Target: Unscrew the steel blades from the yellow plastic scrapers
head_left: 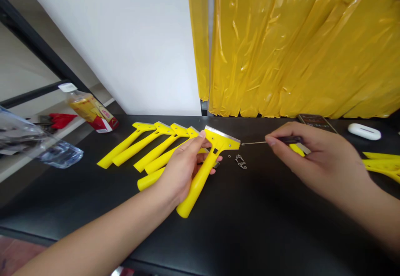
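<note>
My left hand [186,165] is closed around the head of a yellow scraper [200,180], whose metal blade edge points up and away from me. Two small screws show on the scraper's head. In my right hand [325,159] is a screwdriver [254,143] with a dark handle and a thin shaft pointing left. A small metal bit sits at its tip, just right of the scraper's corner; whether they touch I cannot tell. Below the tip lies a small pile of screws and nuts [240,162]. Several more yellow scrapers [153,142] lie in a row beside my left hand.
A drink bottle [90,108] and a clear plastic bottle [59,155] are at the left. At the right are a white case [364,131], a phone [317,122] showing a timer, and more yellow scraper parts [383,164]. Yellow plastic sheeting [296,46] hangs behind the black table [250,226].
</note>
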A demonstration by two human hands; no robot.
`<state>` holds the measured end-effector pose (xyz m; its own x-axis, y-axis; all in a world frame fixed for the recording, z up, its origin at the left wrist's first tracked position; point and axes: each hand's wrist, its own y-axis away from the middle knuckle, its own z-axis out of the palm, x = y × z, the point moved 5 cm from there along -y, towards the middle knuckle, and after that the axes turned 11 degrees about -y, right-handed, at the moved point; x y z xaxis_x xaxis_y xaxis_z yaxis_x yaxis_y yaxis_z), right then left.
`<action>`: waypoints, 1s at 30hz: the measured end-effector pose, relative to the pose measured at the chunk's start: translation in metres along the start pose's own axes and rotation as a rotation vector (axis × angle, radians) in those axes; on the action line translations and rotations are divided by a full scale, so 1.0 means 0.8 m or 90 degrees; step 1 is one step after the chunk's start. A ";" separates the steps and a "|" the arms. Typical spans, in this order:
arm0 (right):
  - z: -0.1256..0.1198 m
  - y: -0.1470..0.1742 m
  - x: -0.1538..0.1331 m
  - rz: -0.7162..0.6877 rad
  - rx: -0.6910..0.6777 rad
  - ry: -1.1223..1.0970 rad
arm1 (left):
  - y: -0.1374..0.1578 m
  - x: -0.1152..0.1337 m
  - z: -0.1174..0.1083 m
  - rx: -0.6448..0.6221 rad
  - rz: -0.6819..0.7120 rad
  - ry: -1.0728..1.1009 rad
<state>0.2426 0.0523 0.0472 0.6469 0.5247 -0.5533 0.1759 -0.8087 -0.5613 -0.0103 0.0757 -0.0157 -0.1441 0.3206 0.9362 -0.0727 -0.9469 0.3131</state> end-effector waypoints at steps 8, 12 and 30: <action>-0.009 0.021 -0.036 0.008 0.073 -0.107 | 0.013 -0.012 0.014 -0.082 -0.070 0.002; 0.001 0.024 -0.042 -0.063 0.019 -0.129 | 0.019 -0.019 0.019 -0.119 -0.098 -0.011; 0.005 0.027 -0.073 -0.230 -0.108 -0.014 | 0.024 -0.020 0.021 -0.117 -0.072 -0.103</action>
<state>0.2054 0.0056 0.0648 0.5052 0.7873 -0.3534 0.5102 -0.6028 -0.6135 0.0077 0.0521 -0.0221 0.0343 0.4026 0.9147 -0.2589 -0.8805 0.3972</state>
